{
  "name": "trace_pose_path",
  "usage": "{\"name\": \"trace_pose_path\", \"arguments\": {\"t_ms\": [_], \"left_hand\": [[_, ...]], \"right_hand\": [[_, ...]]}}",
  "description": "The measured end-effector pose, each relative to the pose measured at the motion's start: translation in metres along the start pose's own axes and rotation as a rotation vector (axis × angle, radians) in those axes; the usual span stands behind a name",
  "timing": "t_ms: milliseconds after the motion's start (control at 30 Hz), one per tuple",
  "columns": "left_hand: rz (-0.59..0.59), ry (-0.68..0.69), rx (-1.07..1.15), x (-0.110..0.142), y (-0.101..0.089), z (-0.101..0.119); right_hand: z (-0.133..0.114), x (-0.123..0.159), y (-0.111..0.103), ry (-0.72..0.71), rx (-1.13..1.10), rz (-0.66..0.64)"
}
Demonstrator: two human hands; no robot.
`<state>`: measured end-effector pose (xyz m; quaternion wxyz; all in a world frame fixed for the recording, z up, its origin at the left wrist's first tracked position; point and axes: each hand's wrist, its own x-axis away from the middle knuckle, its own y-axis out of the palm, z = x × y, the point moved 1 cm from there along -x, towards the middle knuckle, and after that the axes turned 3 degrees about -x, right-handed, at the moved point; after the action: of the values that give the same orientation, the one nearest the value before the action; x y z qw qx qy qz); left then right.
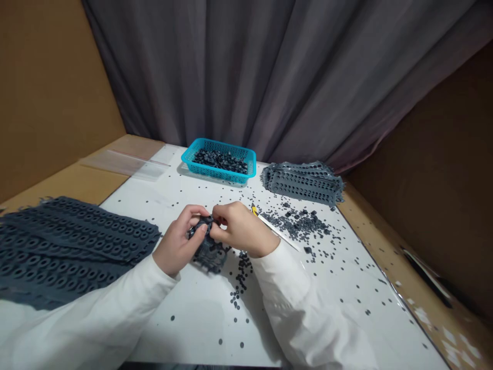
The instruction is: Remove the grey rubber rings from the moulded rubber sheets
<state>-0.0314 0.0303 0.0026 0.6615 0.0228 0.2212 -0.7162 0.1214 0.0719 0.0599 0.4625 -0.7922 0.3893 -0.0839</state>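
Over the middle of the white table, my left hand [182, 239] is closed around the upper end of a dark grey moulded rubber sheet [211, 255] with rows of rings. Its thumb lies on top of the sheet. My right hand [242, 227] is pinched at the same upper end, its fingertips close to my left thumb. Whether a loose ring is between the right fingertips is hidden. The sheet's lower part hangs below both hands, near small black discs [242, 267] on the table.
A blue basket [246, 177] of small black parts stands at the back. Larger ringed sheets [77, 241] lie left; a stack of perforated sheets [304, 182] lies back right. Scattered black bits [300, 224] and a white stick [279, 234] with a yellow end are right. Clear bags [123, 163] lie back left.
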Motion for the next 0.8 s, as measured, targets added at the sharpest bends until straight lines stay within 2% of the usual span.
{"name": "trace_pose_path", "arguments": {"t_ms": [133, 300, 367, 500, 567, 800], "left_hand": [[0.024, 0.056, -0.164, 0.002, 0.001, -0.004], [0.02, 0.056, -0.234, 0.002, 0.001, -0.007], [0.026, 0.05, -0.213, 0.002, 0.001, -0.007], [0.059, 0.05, -0.119, 0.004, -0.001, -0.004], [0.051, 0.032, -0.08, 0.004, -0.001, -0.003], [-0.003, 0.001, -0.062, 0.003, -0.003, -0.003]], "right_hand": [[0.004, -0.003, 0.011, 0.091, 0.117, 0.03], [0.009, -0.006, 0.016, 0.133, 0.106, 0.027], [0.011, -0.006, 0.013, 0.126, 0.02, 0.007], [0.017, -0.003, 0.003, 0.041, -0.316, -0.164], [0.019, -0.002, 0.0, 0.025, -0.414, -0.217], [0.015, -0.001, 0.004, 0.045, -0.416, -0.233]]}}
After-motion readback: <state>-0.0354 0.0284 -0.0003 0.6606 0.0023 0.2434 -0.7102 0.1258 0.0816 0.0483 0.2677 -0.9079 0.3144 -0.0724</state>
